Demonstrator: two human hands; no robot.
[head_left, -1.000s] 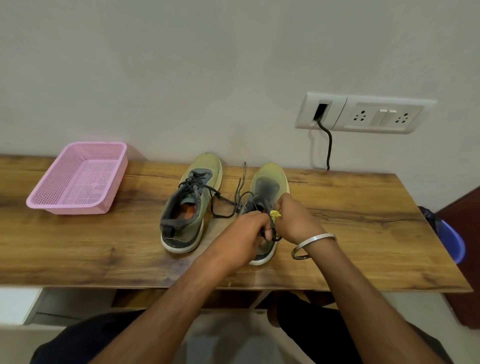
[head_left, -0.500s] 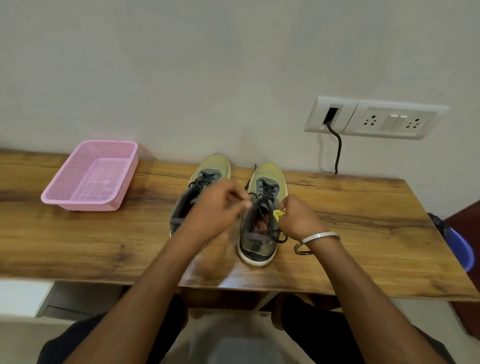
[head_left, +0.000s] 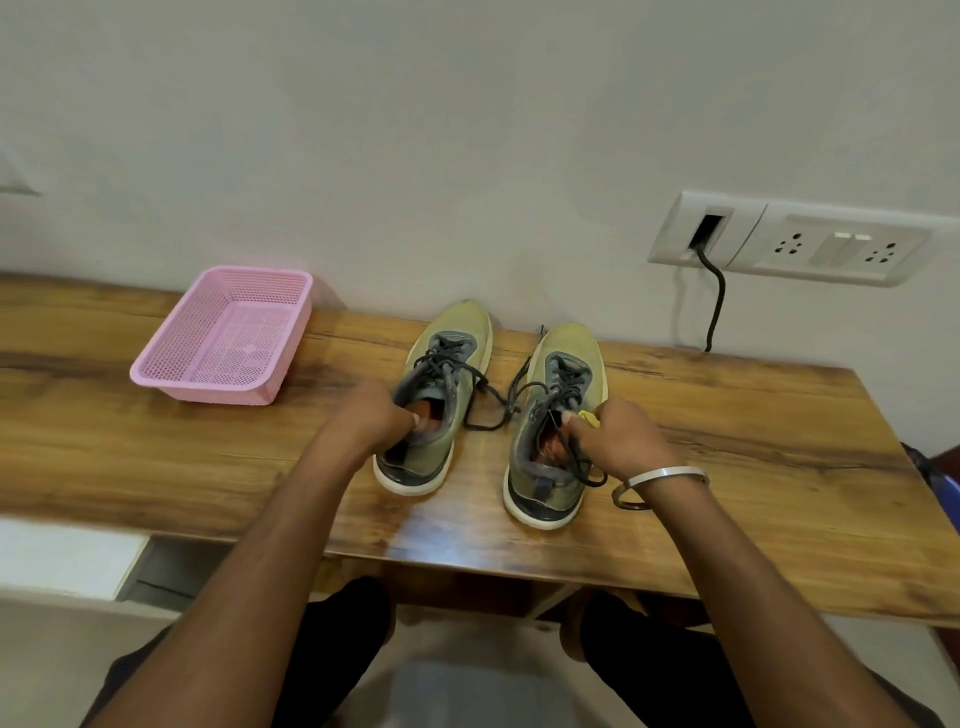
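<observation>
Two olive-green sneakers with grey collars and dark laces stand side by side on the wooden table (head_left: 156, 447), toes toward the wall. My left hand (head_left: 366, 418) grips the collar of the left shoe (head_left: 441, 395), its thumb inside the opening. My right hand (head_left: 615, 439) grips the collar of the right shoe (head_left: 558, 415) at its right side, next to a small yellow tag (head_left: 589, 417). The loose dark laces (head_left: 493, 402) trail on the table between the shoes. A metal bangle sits on my right wrist.
A pink mesh basket (head_left: 228, 338) stands at the back left of the table. On the wall at the right is a white socket panel (head_left: 800, 241) with a black cable (head_left: 717, 306) hanging to the table's back edge. A blue object shows past the table's right end.
My left hand left the right shoe's laces and moved left onto the left shoe's collar. The right shoe now stands farther right, apart from the left one. My right hand stayed on it.
</observation>
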